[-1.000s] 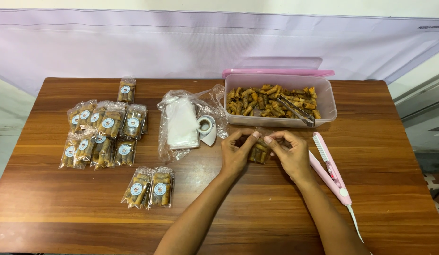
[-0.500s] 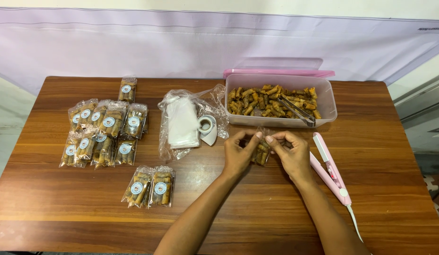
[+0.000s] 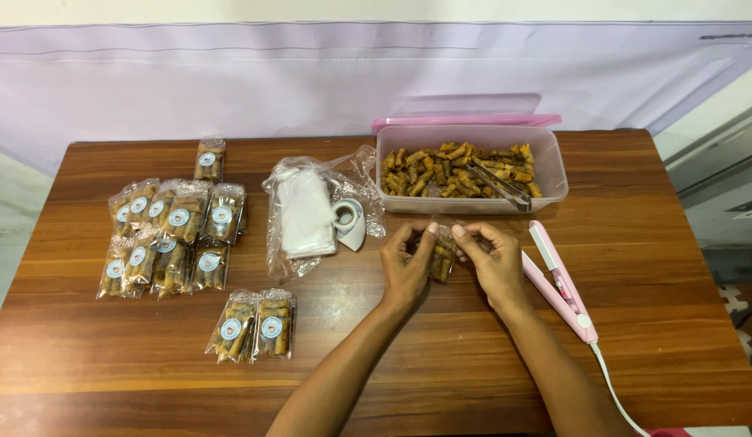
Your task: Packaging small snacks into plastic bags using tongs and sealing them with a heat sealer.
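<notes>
Clear snack pouch (image 3: 442, 255) at frame centre is pinched at its top by left hand (image 3: 406, 267) and right hand (image 3: 493, 263), keeping the mouth flat; pink sealer (image 3: 558, 282) lies just right on the desk (image 3: 376, 356).

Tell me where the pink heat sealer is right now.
In the head view the pink heat sealer lies on the wooden table, just right of the right hand, below the snack tub.

Snack pouch (image 3: 441, 257) half behind fingers (image 3: 424, 243) (contents unclear)
</notes>
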